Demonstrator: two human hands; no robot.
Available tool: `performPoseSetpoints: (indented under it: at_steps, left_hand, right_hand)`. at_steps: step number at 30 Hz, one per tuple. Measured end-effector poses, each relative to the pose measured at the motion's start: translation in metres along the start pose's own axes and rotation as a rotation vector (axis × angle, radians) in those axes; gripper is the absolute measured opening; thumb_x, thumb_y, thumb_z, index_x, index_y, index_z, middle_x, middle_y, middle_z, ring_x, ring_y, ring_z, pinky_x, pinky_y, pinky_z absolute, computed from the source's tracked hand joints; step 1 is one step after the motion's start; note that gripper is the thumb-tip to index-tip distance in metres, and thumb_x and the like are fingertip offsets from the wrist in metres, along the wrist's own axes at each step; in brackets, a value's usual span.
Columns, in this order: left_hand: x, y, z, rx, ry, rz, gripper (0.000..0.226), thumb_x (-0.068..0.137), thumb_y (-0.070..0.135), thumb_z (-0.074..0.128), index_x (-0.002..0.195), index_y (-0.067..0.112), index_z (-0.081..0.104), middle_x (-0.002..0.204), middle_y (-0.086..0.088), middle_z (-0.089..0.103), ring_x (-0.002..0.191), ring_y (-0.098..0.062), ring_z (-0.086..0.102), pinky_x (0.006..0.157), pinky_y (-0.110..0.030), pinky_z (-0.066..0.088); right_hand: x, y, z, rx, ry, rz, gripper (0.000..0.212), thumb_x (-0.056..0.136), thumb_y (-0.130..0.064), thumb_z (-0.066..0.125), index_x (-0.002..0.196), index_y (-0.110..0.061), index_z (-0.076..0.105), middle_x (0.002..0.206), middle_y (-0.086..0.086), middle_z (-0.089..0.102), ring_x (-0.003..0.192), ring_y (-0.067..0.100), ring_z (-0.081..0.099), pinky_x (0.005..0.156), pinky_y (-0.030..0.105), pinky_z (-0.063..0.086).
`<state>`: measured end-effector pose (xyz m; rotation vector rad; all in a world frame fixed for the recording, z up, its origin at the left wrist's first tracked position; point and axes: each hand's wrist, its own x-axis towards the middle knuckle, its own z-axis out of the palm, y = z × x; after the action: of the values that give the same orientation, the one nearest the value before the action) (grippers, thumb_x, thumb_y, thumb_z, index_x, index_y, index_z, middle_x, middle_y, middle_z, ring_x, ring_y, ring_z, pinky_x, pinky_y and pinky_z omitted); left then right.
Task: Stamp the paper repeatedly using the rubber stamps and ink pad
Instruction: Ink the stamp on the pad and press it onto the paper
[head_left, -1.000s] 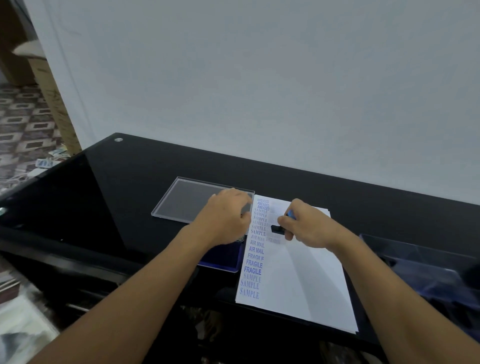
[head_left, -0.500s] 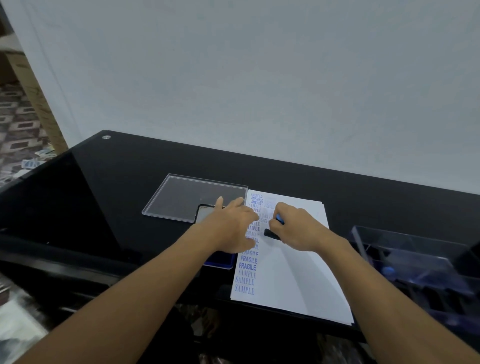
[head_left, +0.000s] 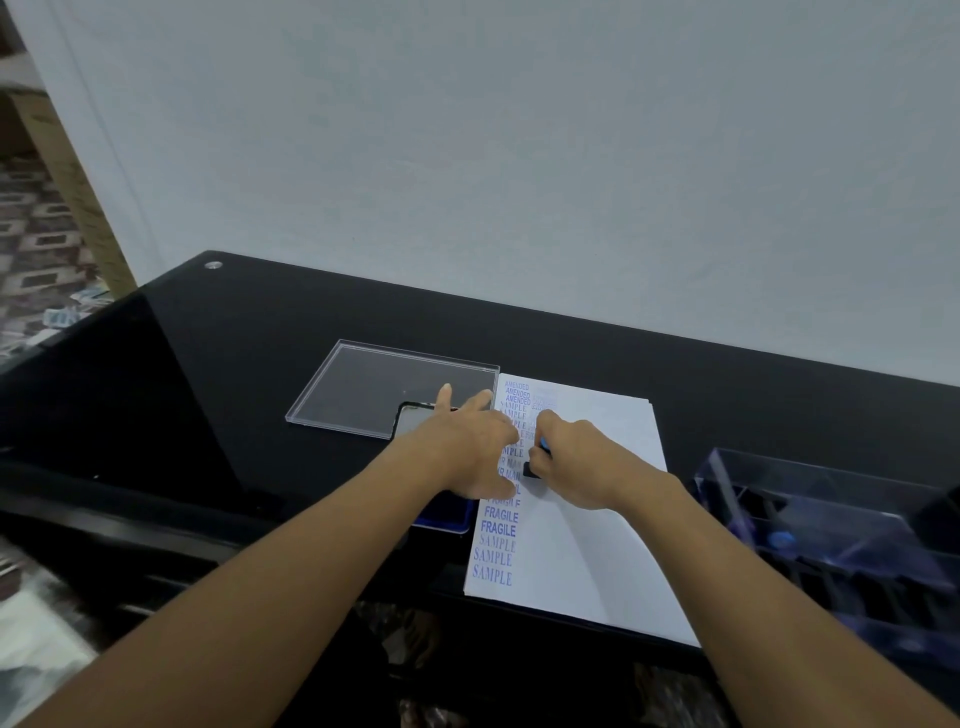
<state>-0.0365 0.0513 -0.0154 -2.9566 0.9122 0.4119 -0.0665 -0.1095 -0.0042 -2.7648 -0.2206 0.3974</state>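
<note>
A white sheet of paper (head_left: 587, 545) lies on the black table, its left column filled with blue stamped words such as AMENDED, SAMPLE and FRAGILE. My right hand (head_left: 576, 460) grips a small stamp (head_left: 535, 462) with a black base and blue top, pressed down on the paper beside the column. My left hand (head_left: 470, 449) lies flat with straight fingers on the paper's left edge and partly over the blue ink pad (head_left: 447, 512), most of which it hides.
A clear plastic lid (head_left: 363, 389) lies at the paper's upper left. A clear compartment box (head_left: 831, 525) holding more stamps stands at the right. The black glass table (head_left: 208, 374) ends close to my body, and a grey wall rises behind it.
My left hand has opened from a curled pose over the ink pad and spread flat onto the paper's left edge. The right hand keeps the stamp on the paper, shifted slightly down.
</note>
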Motion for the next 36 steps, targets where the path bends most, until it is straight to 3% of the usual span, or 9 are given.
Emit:
performPoseSetpoints:
  at_steps: [7, 10, 15, 19, 24, 28, 32, 36]
  left_hand:
    - [0.004, -0.003, 0.004, -0.015, -0.007, 0.007, 0.058, 0.087, 0.06, 0.06, 0.131, 0.021, 0.057, 0.147, 0.004, 0.046, 0.15, -0.022, 0.012, 0.115, -0.068, -0.005]
    - [0.002, -0.003, 0.002, -0.022, -0.033, 0.003, 0.062, 0.085, 0.063, 0.062, 0.132, 0.024, 0.056, 0.148, 0.005, 0.046, 0.151, -0.022, 0.01, 0.114, -0.069, -0.007]
    - [-0.001, -0.003, -0.002, -0.018, -0.087, -0.008, 0.076, 0.079, 0.067, 0.067, 0.139, 0.024, 0.051, 0.151, 0.003, 0.044, 0.153, -0.023, 0.002, 0.113, -0.068, -0.013]
    - [-0.001, -0.003, -0.003, -0.015, -0.117, -0.018, 0.082, 0.075, 0.067, 0.071, 0.141, 0.024, 0.049, 0.156, 0.001, 0.039, 0.154, -0.023, -0.005, 0.111, -0.068, -0.018]
    - [0.003, -0.001, -0.003, -0.017, -0.105, -0.021, 0.079, 0.071, 0.066, 0.076, 0.134, 0.024, 0.054, 0.15, 0.001, 0.045, 0.152, -0.021, 0.002, 0.111, -0.067, -0.018]
    - [0.007, -0.001, -0.002, -0.007, -0.101, -0.026, 0.081, 0.067, 0.068, 0.077, 0.132, 0.024, 0.055, 0.151, 0.0, 0.044, 0.152, -0.022, 0.004, 0.111, -0.068, -0.016]
    - [0.009, -0.002, 0.0, 0.0, -0.093, -0.025, 0.083, 0.067, 0.07, 0.077, 0.133, 0.026, 0.054, 0.154, -0.002, 0.041, 0.153, -0.023, 0.004, 0.111, -0.068, -0.015]
    - [0.01, -0.004, 0.002, -0.009, -0.091, -0.024, 0.085, 0.067, 0.071, 0.076, 0.136, 0.028, 0.052, 0.159, -0.002, 0.035, 0.154, -0.023, -0.001, 0.111, -0.068, -0.016]
  right_hand:
    - [0.002, -0.003, 0.003, -0.034, 0.003, -0.006, 0.018, 0.103, -0.032, 0.047, 0.105, -0.016, 0.039, 0.104, 0.007, 0.062, 0.068, 0.012, 0.052, 0.055, 0.025, 0.038]
    - [0.0, -0.004, 0.008, -0.037, 0.014, -0.003, 0.017, 0.104, -0.03, 0.047, 0.103, -0.017, 0.037, 0.091, 0.002, 0.055, 0.065, 0.012, 0.05, 0.053, 0.024, 0.034]
    - [0.003, 0.0, 0.016, -0.008, 0.073, 0.012, 0.016, 0.102, -0.029, 0.047, 0.101, -0.015, 0.039, 0.093, 0.008, 0.06, 0.067, 0.018, 0.054, 0.055, 0.03, 0.04]
    - [0.001, -0.002, 0.018, 0.005, 0.082, -0.016, 0.021, 0.103, -0.032, 0.051, 0.103, -0.018, 0.037, 0.1, 0.006, 0.062, 0.065, 0.012, 0.052, 0.054, 0.022, 0.036]
    - [0.002, -0.001, 0.023, 0.014, 0.13, -0.005, 0.021, 0.101, -0.033, 0.052, 0.099, -0.019, 0.037, 0.083, 0.001, 0.055, 0.062, 0.013, 0.05, 0.051, 0.026, 0.033]
    - [0.005, 0.003, 0.027, 0.033, 0.143, 0.013, 0.02, 0.099, -0.034, 0.051, 0.099, -0.019, 0.038, 0.087, 0.004, 0.06, 0.065, 0.018, 0.053, 0.056, 0.035, 0.044]
    - [0.005, 0.003, 0.028, 0.042, 0.155, 0.013, 0.018, 0.1, -0.03, 0.05, 0.096, -0.02, 0.036, 0.08, 0.003, 0.055, 0.062, 0.017, 0.05, 0.053, 0.032, 0.037]
    - [0.007, 0.002, 0.028, 0.031, 0.147, 0.02, 0.018, 0.098, -0.03, 0.052, 0.098, -0.019, 0.038, 0.093, 0.008, 0.063, 0.065, 0.019, 0.052, 0.058, 0.035, 0.043]
